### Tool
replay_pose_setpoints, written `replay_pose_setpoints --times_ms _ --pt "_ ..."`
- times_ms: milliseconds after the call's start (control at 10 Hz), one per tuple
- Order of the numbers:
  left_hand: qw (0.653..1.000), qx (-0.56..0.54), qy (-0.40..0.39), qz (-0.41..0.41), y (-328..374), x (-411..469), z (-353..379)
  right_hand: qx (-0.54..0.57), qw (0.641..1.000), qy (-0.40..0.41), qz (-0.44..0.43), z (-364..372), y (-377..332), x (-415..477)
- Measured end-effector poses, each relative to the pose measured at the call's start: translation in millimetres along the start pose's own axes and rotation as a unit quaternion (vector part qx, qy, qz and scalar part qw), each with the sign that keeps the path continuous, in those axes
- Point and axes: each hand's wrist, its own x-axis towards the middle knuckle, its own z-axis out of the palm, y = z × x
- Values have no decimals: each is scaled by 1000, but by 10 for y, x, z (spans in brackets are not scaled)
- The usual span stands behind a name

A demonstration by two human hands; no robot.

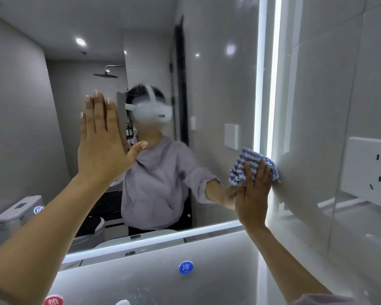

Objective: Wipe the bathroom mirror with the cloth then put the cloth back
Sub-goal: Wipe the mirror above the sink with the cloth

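The bathroom mirror point(218, 89) fills the upper left and middle of the head view, with a lit strip along its right and bottom edges. My right hand point(252, 194) presses a blue-and-white striped cloth point(240, 170) flat against the glass at the mirror's lower right corner, next to the lit edge. My left hand point(101, 150) rests flat on the glass at the left, fingers up and together, thumb out, holding nothing. The mirror reflects a person wearing a headset and a pale top.
A white wall socket point(370, 172) sits on the tiled wall to the right of the mirror. Below the mirror, a blue round sticker point(185, 267) and a red one point(53, 301) mark the wall. A toilet appears in the reflection at lower left.
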Motion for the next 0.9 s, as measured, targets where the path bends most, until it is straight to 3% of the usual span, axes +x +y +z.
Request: replay_pose_setpoints --times_ms 100,200,300,600,900 --pt "1000 -1 -3 -3 -8 1 9 -46 992 -120 -19 -76 -17 -76" --pt "1000 -5 -3 -5 -9 0 16 -28 991 -128 -34 -21 -134 -300" --pt "1000 1 -3 -4 -5 -7 15 -25 988 -94 -118 165 -485 -643" --pt "1000 7 -11 -7 -1 -22 -18 -42 951 -154 -263 408 -1090 -1344" --pt "1000 11 -4 -5 -3 -6 -11 -12 946 -150 -286 339 -731 -1243"
